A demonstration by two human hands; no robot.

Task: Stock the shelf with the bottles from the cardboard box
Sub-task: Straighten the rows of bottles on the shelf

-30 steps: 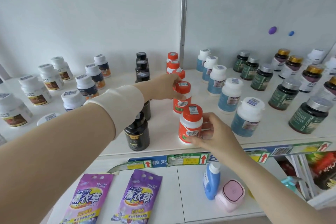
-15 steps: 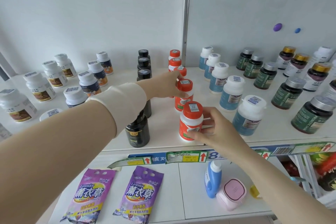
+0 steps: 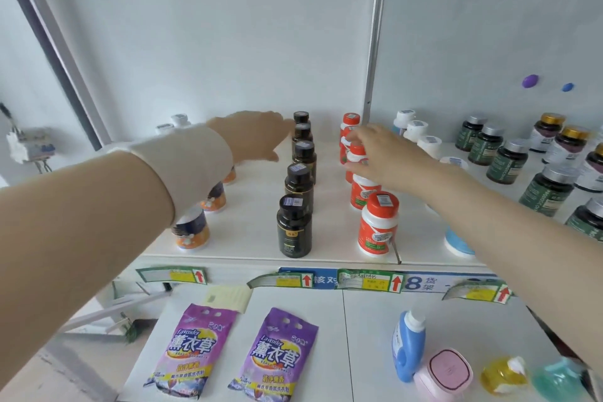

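On the white shelf (image 3: 332, 232) stands a row of several red-capped white bottles; the front one (image 3: 378, 225) stands free near the edge. My right hand (image 3: 388, 153) reaches over the middle of that row, fingers spread and touching the bottles there. A row of black bottles (image 3: 293, 228) runs back on the left of it. My left hand (image 3: 254, 134) stretches to the back, its straight fingertips against the side of the rearmost black bottles (image 3: 301, 122). No cardboard box is in view.
White bottles with orange labels (image 3: 192, 228) stand under my left forearm. Blue-labelled bottles (image 3: 458, 241) and dark green ones (image 3: 548, 189) fill the right. The lower shelf holds two purple bags (image 3: 192, 349), a blue detergent bottle (image 3: 408, 346) and a pink container (image 3: 447, 372).
My right hand let go of the front red-capped bottle and moved back along that row. My left hand left the red-capped bottles and went to the back of the black row.
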